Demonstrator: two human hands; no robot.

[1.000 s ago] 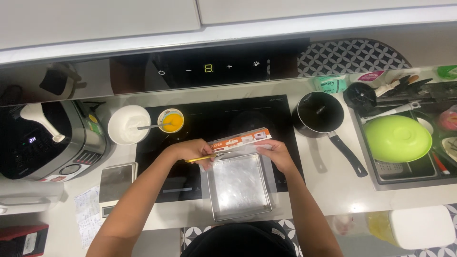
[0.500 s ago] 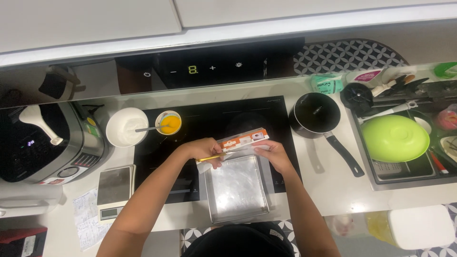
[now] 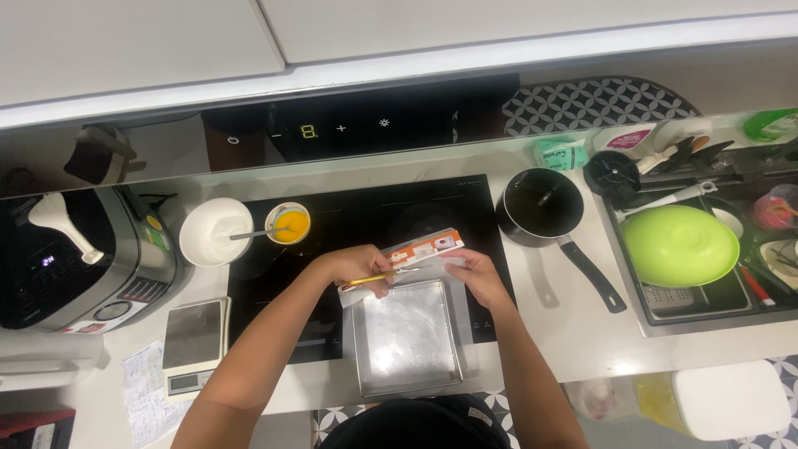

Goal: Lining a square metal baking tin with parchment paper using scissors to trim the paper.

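Here, above a black cooktop (image 3: 416,216), the left hand (image 3: 353,266) pinches yellow scissors (image 3: 378,278) while the right hand (image 3: 478,274) grips an orange-and-white packet (image 3: 428,248). The scissor tips sit at the packet's lower edge; whether any cut is made cannot be told. A metal baking tin (image 3: 407,337) lies empty just below both hands.

Near edge of the metal tray (image 3: 407,341) behind the person's head; sink (image 3: 657,312) cut off at the right.

We see the baking tin (image 3: 407,339) on the hob (image 3: 366,224); two bowls (image 3: 217,230) lie behind-left of the tin, the saucepan (image 3: 539,206) behind-right, the scale (image 3: 194,335) left.
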